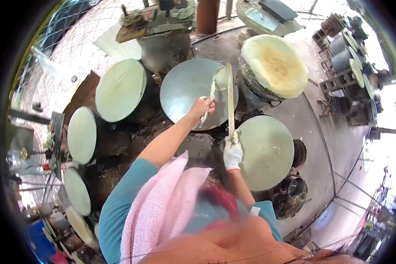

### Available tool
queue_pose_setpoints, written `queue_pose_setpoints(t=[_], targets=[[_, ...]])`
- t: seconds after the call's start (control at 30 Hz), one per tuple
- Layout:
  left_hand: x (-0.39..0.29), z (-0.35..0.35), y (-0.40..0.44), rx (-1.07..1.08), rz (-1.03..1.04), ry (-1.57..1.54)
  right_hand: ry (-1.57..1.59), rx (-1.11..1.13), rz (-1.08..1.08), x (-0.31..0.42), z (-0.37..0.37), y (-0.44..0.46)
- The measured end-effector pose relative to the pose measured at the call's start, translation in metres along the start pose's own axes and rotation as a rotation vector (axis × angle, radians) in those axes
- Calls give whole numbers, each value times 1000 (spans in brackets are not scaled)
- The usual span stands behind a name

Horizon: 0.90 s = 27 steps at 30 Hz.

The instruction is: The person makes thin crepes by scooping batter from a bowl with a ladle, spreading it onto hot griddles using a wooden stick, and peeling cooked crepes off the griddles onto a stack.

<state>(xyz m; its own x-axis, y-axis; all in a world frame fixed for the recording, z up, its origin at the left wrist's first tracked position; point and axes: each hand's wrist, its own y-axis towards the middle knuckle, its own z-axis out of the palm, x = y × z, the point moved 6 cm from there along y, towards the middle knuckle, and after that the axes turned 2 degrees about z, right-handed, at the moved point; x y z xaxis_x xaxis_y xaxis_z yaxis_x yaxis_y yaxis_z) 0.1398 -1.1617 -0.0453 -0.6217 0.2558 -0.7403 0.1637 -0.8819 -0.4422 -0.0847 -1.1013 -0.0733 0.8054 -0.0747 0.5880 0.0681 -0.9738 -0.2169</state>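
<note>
My left hand [202,108], bare, is closed around the handle of a batter-coated ladle [221,78]. Its round pale bowl is over the right part of a bare grey round griddle [185,83]. In a white glove smeared with batter, my right hand [232,152] grips a long flat spatula [230,97]. The blade points away from me along the griddle's right edge, close beside the ladle bowl. Below and right of the glove, a thin pale batter sheet [266,152] covers another round griddle.
A thick stack of round flatbreads [275,66] stands at the right back. More batter-covered griddles [121,90] curve along my left. A cluttered stand [156,28] is at the back. Beside the right griddle sits a sooty metal burner [292,189].
</note>
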Motion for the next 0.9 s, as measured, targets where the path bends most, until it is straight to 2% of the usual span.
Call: queue_pose_setpoints(t=[0.03, 0.07, 0.13, 0.17, 0.23, 0.27, 0.3, 0.37, 0.4, 0.47, 0.5, 0.53, 0.57, 0.6, 0.63, 0.73, 0.8, 0.83, 0.9], targets=[[8, -5, 14, -18, 18, 52, -14, -41, -13, -16, 25, 5], [6, -6, 19, -26, 46, 221, -102, 56, 96, -14, 29, 5], [-4, -14, 23, -33, 117, 554, -139, 47, 188, -2, 22, 0], [-3, -29, 29, -88, 120, 716, -10, -1, 188, -2, 28, 0], [-12, -58, 37, -125, 328, 897, 253, -108, 174, -12, 58, 6], [-19, -70, 36, -142, 434, 980, 606, -52, 175, -22, 90, 16], [-42, -71, 20, -123, 478, 1045, 739, -24, 162, 0, 98, 17], [-67, -96, 9, -120, 534, 1130, 1021, 83, 341, 46, 109, 8], [-79, -110, 6, -124, 565, 1174, 935, 117, 373, 62, 106, 8], [-106, -141, -5, -183, 705, 1217, 373, -170, 122, 80, 72, 10], [-126, -150, -15, -159, 727, 1164, 556, -150, 214, 72, 71, 8], [-138, -164, -14, -146, 594, 1138, 697, -235, 214, 49, 85, 12], [-148, -177, -15, -120, 602, 1134, 848, -178, 264, 34, 111, 15], [-155, -187, -16, -94, 606, 1130, 997, -117, 316, 50, 113, 12], [-159, -195, -16, -84, 610, 1103, 955, 33, 458, 62, 118, 8], [-166, -211, -24, -72, 566, 1047, 950, 181, 445, 99, 113, 17], [-176, -216, -34, -77, 467, 1043, 885, 104, 218, 87, 96, 25], [-173, -232, -34, -16, 673, 1229, 901, 4, 91, 66, 89, 31], [-179, -246, -43, -144, 510, 1112, 906, -54, 219, 44, 70, 33]])
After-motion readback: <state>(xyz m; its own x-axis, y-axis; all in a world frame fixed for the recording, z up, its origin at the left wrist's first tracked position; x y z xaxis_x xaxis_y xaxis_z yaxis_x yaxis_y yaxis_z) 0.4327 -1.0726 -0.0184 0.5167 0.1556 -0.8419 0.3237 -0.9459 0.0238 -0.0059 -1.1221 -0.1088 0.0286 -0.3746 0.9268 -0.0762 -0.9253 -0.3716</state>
